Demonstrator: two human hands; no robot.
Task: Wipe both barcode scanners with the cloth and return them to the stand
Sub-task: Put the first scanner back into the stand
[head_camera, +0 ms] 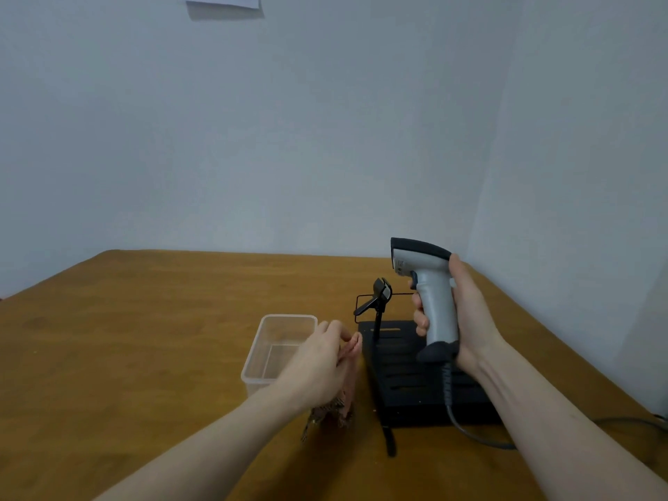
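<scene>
Right hand (466,312): fingers wrapped around the grip of a grey barcode scanner (430,294), held upright above the black stand (408,377), cable (466,428) trailing to the table (144,338). Left hand (321,359): fingers loosely curled over a patterned cloth (332,414); firm grasp cannot be told. A clear container (253,367) is seen just beside it.

I am wearing nothing on my forearms; both are showing bare to the frame's edge, and my left hand (321,359) and right hand (466,320) are showing no rings or gloves.
</scene>
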